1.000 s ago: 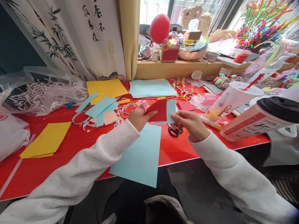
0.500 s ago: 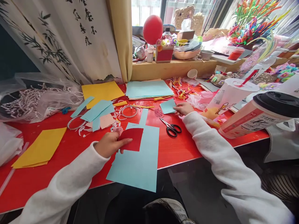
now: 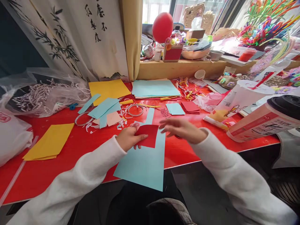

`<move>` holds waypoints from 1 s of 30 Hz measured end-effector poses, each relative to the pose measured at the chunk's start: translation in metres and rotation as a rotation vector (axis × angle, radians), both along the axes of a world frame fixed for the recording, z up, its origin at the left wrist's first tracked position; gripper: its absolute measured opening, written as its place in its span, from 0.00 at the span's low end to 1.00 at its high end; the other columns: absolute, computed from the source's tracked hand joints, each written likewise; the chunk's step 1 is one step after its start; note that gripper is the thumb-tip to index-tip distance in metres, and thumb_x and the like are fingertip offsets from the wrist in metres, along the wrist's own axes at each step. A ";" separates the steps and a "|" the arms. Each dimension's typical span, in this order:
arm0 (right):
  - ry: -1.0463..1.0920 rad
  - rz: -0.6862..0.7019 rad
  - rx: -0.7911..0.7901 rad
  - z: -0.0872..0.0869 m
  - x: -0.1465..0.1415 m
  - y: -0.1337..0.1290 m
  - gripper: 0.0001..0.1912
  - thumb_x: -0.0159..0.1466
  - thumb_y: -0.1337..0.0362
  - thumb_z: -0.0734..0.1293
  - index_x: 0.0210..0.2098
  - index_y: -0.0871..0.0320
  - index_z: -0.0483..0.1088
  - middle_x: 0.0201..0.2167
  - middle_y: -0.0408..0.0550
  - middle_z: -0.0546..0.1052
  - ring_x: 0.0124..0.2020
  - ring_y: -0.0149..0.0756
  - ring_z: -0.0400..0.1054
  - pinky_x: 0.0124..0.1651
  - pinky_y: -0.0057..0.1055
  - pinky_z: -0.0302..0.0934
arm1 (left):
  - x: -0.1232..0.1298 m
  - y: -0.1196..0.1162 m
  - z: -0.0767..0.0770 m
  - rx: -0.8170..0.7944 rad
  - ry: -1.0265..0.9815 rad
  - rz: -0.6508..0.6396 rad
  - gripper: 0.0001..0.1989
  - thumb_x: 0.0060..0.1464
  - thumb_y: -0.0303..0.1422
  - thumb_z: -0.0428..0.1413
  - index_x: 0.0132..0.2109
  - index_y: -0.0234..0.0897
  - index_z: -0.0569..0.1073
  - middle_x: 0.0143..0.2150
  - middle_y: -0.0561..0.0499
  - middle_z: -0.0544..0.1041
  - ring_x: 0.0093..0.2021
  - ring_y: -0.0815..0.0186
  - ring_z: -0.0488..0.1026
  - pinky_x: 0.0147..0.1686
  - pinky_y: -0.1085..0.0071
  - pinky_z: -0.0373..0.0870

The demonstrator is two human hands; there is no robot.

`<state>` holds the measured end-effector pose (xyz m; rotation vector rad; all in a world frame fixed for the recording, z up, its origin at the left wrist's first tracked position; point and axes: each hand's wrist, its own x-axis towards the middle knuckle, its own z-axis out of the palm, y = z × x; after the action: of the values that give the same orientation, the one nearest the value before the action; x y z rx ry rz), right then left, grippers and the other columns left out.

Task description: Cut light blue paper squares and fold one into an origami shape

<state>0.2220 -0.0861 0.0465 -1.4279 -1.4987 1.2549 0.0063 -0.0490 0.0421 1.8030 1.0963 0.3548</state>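
My left hand [image 3: 129,137] pinches a red paper square [image 3: 150,136] by its left side, thumb on top. Fingers stretched out and slightly apart, my right hand [image 3: 180,128] hovers by the square's upper right corner, with nothing visible in it. Under both lies a large light blue paper sheet [image 3: 142,167], its near end jutting past the table edge. A small pink piece, too unclear to name, shows beyond my left fingers. Scissors [image 3: 178,137] are almost wholly hidden beneath my right hand. Farther back lie small light blue squares [image 3: 175,109] beside a stack of red squares [image 3: 190,107].
Yellow sheets [image 3: 49,140] lie at left, near a plastic bag of beads [image 3: 39,97]. Blue offcuts [image 3: 104,107] and a ring [image 3: 135,110] lie mid-table. Drink cups [image 3: 264,117] crowd the right. A paper stack [image 3: 156,88] sits at the back.
My right hand has left the small light blue squares and come in toward the red square, uncovering the red stack and covering the scissors. Everything in view has shifted slightly right.
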 end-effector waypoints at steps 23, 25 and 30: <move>0.289 -0.790 0.025 -0.089 0.056 -0.127 0.09 0.48 0.59 0.71 0.26 0.56 0.70 0.21 0.42 0.70 0.18 0.30 0.65 0.21 0.26 0.63 | 0.028 0.033 -0.034 0.742 0.332 -0.258 0.18 0.55 0.31 0.40 0.37 0.33 0.75 0.39 0.37 0.76 0.44 0.55 0.72 0.42 0.58 0.66; 0.301 -0.772 0.022 -0.089 0.057 -0.126 0.09 0.49 0.60 0.70 0.26 0.57 0.69 0.20 0.42 0.69 0.17 0.28 0.64 0.20 0.25 0.62 | 0.007 0.043 -0.015 0.860 0.232 -0.207 0.15 0.55 0.32 0.42 0.39 0.37 0.74 0.43 0.41 0.75 0.47 0.60 0.70 0.46 0.63 0.65; 0.320 -0.807 0.074 -0.098 0.060 -0.126 0.11 0.50 0.59 0.70 0.27 0.59 0.68 0.20 0.41 0.69 0.16 0.26 0.64 0.20 0.22 0.61 | -0.079 0.081 0.013 1.008 0.192 0.181 0.19 0.59 0.33 0.38 0.50 0.35 0.67 0.57 0.47 0.64 0.60 0.65 0.56 0.59 0.63 0.51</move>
<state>0.2825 -0.2120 -0.0520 -1.4701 -0.6261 0.8439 -0.0731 0.0315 0.0556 2.6491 1.3378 0.9891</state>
